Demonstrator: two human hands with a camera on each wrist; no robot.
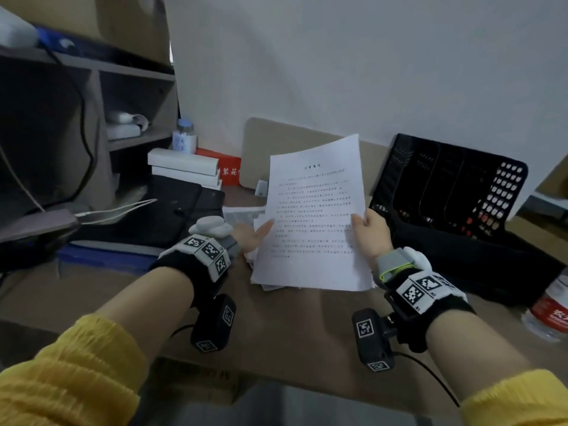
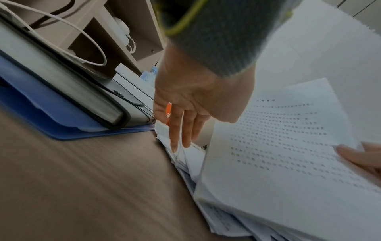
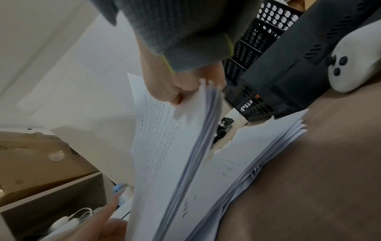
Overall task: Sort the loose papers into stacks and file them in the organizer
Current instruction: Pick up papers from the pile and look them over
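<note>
Right hand (image 1: 370, 232) pinches lifted sheaf of printed papers (image 1: 313, 210) above loose pile (image 3: 257, 156); left hand (image 1: 250, 236), fingers straight, apparently touches sheaf's left edge; black organizer (image 1: 445, 179) nearby.

A plain white wall (image 1: 338, 63) backs the brown wood-grain desk (image 1: 292, 327). Beige open shelving (image 1: 135, 87) stands at left in dim light.

You have a printed white sheaf (image 1: 316, 216) raised, tilted toward you, lower edge on the loose, fanned paper pile (image 3: 268, 146) lying mid-desk. Black perforated organizer (image 1: 445, 176) stands far right, slots upright.
</note>
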